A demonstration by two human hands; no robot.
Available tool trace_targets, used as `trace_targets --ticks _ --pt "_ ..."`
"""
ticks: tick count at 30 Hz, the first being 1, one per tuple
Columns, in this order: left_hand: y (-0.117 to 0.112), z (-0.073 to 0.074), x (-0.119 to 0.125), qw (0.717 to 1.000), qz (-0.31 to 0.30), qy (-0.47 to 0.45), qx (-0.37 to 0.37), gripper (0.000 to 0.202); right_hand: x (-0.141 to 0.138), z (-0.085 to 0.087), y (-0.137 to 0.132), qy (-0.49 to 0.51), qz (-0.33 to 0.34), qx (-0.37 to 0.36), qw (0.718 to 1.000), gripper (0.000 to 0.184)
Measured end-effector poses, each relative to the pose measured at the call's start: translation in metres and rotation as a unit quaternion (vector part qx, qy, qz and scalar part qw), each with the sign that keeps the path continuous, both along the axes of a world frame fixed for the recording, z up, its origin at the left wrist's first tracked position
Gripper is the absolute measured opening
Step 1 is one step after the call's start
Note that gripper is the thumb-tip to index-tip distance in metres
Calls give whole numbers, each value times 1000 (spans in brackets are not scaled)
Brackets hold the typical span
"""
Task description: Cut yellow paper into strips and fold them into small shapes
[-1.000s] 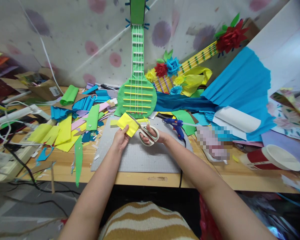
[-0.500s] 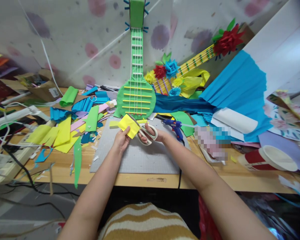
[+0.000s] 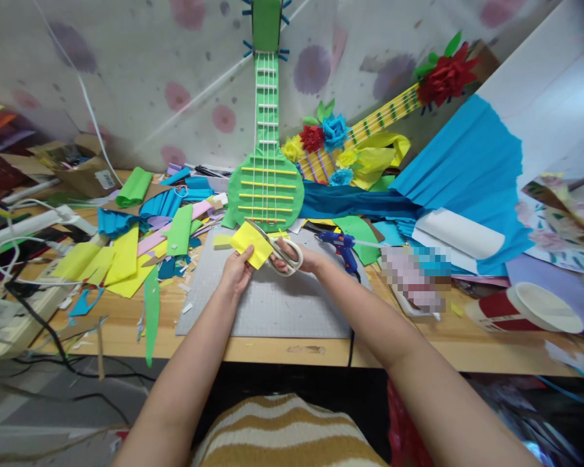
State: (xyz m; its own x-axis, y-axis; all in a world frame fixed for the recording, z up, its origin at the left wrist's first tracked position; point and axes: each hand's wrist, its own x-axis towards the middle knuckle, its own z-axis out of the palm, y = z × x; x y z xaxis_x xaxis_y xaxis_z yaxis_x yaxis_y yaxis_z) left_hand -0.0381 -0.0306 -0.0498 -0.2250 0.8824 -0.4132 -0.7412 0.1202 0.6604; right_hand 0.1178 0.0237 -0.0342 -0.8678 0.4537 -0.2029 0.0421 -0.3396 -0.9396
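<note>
My left hand (image 3: 235,273) pinches the lower edge of a small yellow paper square (image 3: 251,243), held just above a grey cutting mat (image 3: 267,305). My right hand (image 3: 299,257) has its fingers through the white handles of a pair of scissors (image 3: 277,249). The blades point up and left along the yellow paper's right edge and look nearly closed. Both hands meet over the far middle of the mat, in front of a green paper guitar (image 3: 266,181).
A blue glue gun (image 3: 339,244) lies right of my hands, its cord over the table edge. Paper scraps (image 3: 126,256) cover the left side, with a power strip and cables (image 3: 10,318). A red paper cup (image 3: 520,310) lies at right beside blue pleated paper (image 3: 467,168).
The scissor handles have drawn closer together and the blades have advanced slightly along the yellow paper. My hands have shifted up a little; the paper stays pinched in my left hand.
</note>
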Motion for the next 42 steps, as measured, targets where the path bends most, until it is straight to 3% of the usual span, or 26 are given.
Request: trace_targets --ticks 5,8,13,16,27,33,42 --pt "2 0 -8 1000 5 -23 4 26 11 4 4 43 -28 35 998 64" --pt "4 3 -18 998 27 -60 6 32 28 10 4 38 28 37 998 70" --pt "5 10 -27 992 49 -113 -20 31 53 25 -7 -1 142 103 985 74" --pt "6 12 -27 991 57 -118 -32 30 56 31 -13 -32 168 118 978 77" --pt "3 16 -24 991 60 -121 -24 34 48 11 -5 -34 166 33 985 74" --pt "3 17 -24 988 71 -132 -25 31 50 10 -3 19 211 20 977 70" --pt "4 14 -24 989 70 -132 -23 28 51 1 1 3 207 14 978 71"
